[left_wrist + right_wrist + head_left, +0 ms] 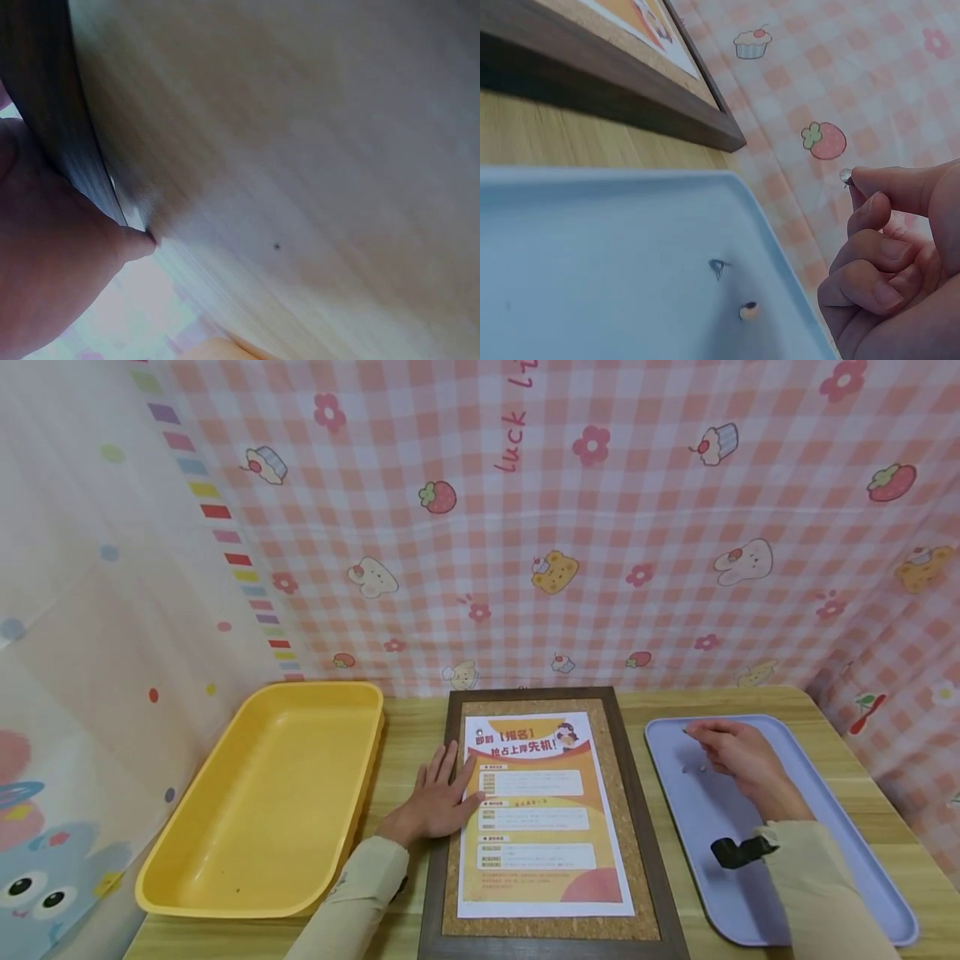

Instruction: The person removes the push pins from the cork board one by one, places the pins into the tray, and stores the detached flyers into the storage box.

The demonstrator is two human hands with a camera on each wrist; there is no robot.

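A printed orange-and-white poster lies on a cork board with a dark wooden frame. Near its upper left corner sits a small pale round spot, which looks like a thumbtack head. My left hand rests flat across the frame's left side, fingers spread, with fingertips and thumb on the poster's edge. Over the blue tray, my right hand pinches a silver thumbtack between thumb and index finger. Two more thumbtacks lie in the tray, one tack beside another tack.
A deep yellow tub stands left of the board on the wooden table. Behind the table hangs a pink checked curtain. A dark strap end hangs from my right wrist over the tray.
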